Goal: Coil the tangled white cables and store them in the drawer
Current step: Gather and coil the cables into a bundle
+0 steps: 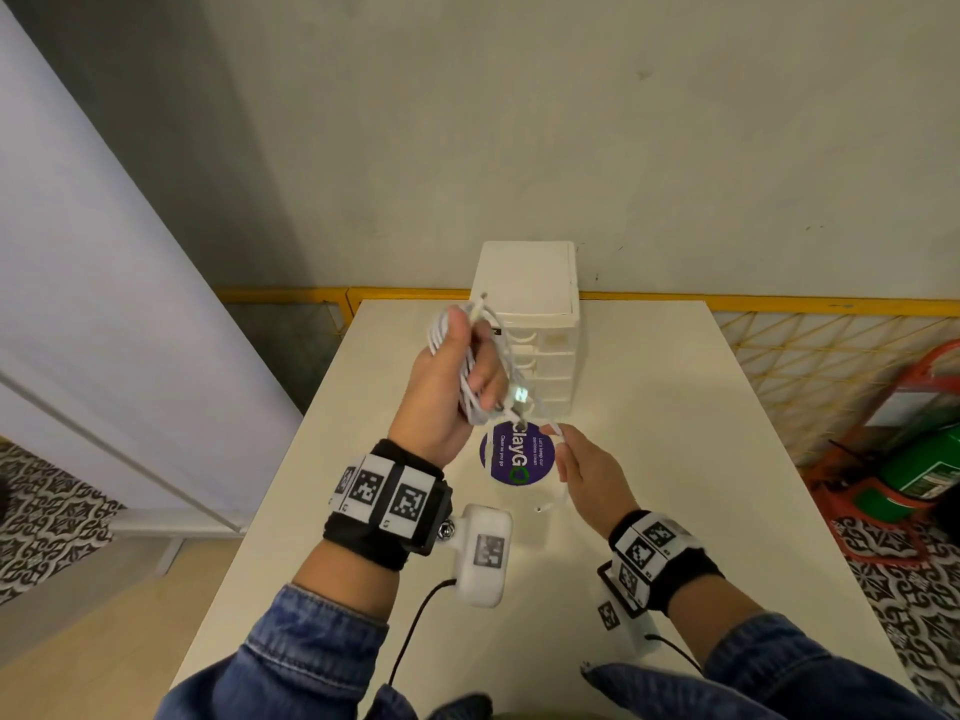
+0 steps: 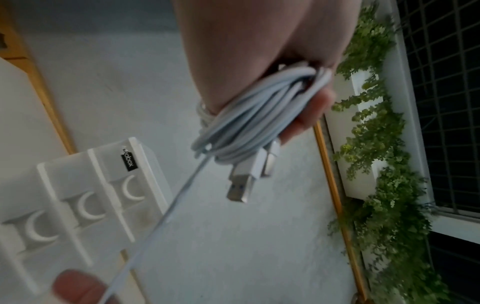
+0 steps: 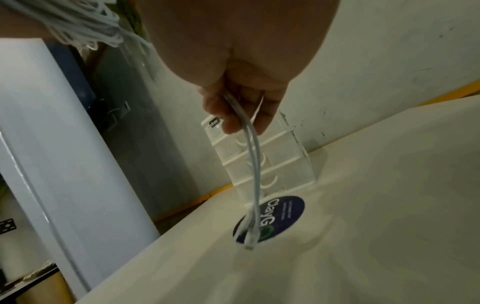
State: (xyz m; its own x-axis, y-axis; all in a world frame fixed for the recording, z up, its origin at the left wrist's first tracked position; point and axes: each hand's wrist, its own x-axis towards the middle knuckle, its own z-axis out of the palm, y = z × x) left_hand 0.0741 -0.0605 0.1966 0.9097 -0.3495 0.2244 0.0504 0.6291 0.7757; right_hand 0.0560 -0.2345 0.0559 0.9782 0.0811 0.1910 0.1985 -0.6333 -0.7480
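cables (image 2: 249,121) coiled in left hand (image 1: 447,387); wrist view alone shows usb plugs (image 2: 241,185).

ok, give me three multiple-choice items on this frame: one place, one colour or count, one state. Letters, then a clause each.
1. Where does the drawer unit stand?
A. at the table's far edge by the wall
B. on the floor
C. at the table's near edge

2. What colour is the round sticker on the table?
A. red
B. dark purple
C. yellow

3. What is the left hand doing?
A. resting flat on the table
B. pulling a drawer
C. gripping the coiled cables

Answers: A, the unit sits against the wall at the far edge; B, it is dark purple with white lettering; C, its fingers wrap the coil while the right hand pinches the loose ends.
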